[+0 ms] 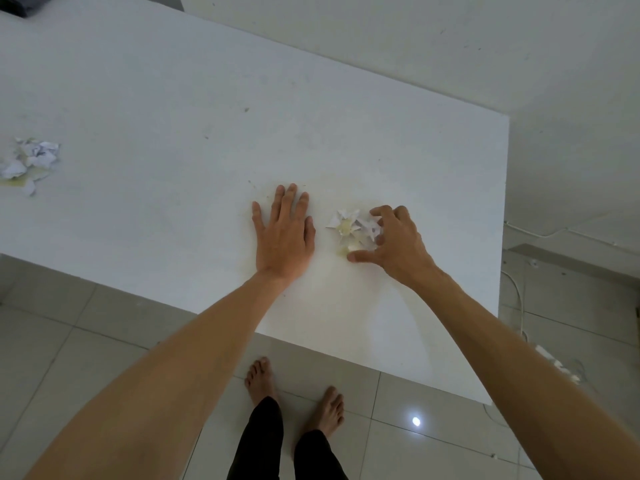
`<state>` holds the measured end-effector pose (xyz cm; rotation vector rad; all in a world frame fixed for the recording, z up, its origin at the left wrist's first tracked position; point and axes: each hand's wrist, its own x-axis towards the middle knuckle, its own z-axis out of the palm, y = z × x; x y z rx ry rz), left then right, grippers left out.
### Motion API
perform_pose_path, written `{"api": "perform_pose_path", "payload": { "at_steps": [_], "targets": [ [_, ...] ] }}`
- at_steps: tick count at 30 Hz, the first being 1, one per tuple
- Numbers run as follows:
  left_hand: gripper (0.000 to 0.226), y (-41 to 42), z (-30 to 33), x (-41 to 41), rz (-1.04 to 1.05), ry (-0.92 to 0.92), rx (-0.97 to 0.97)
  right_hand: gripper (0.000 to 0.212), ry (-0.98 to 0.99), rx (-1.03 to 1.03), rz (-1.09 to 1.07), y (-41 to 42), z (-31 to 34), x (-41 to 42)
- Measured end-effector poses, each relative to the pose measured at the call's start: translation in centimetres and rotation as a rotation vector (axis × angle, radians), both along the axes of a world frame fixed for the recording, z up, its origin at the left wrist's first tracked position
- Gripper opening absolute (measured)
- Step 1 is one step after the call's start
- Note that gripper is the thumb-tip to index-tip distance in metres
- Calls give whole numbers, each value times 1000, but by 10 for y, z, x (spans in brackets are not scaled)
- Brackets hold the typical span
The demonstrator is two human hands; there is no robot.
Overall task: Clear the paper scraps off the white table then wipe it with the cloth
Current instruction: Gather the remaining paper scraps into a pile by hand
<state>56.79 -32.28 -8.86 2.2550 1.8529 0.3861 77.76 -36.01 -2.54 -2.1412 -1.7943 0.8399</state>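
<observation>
On the white table [156, 109] a small heap of crumpled white and yellowish paper scraps [349, 226] lies near the right end. My right hand [394, 240] curls round this heap from the right, thumb below it and fingers above and against it. My left hand [284, 233] rests flat on the table just left of the heap, fingers straight, not touching the paper. A second heap of paper scraps [29, 162] lies at the far left of the table. A dark bundle [24, 5], maybe the cloth, sits at the table's far left corner, mostly out of frame.
The table's near edge runs diagonally in front of my bare feet [294, 393] on a tiled floor. A white cable [516, 289] trails on the floor past the table's right end. Faint yellowish stains and small specks mark the tabletop around my hands.
</observation>
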Motion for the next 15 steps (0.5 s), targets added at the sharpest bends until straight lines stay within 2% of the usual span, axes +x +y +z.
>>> {"api": "perform_pose_path", "payload": {
  "at_steps": [3, 5, 9, 11, 13, 15],
  "targets": [
    [50, 0, 0, 0, -3, 2, 6, 75, 136, 68, -42, 1, -4, -3],
    [49, 0, 0, 1, -4, 6, 9, 79, 110, 69, 4, 1, -2, 0],
    [49, 0, -1, 0, 1, 8, 3, 104, -163, 83, 246, 5, 8, 4],
    [50, 0, 0, 0, -2, 15, 6, 111, -165, 89, 356, 14, 9, 2],
    [51, -1, 1, 1, -7, 16, 4, 109, -140, 66, 448, 25, 6, 0],
    [50, -1, 1, 1, -10, 16, -2, 92, -124, 38, 528, 34, 1, -1]
  ]
}}
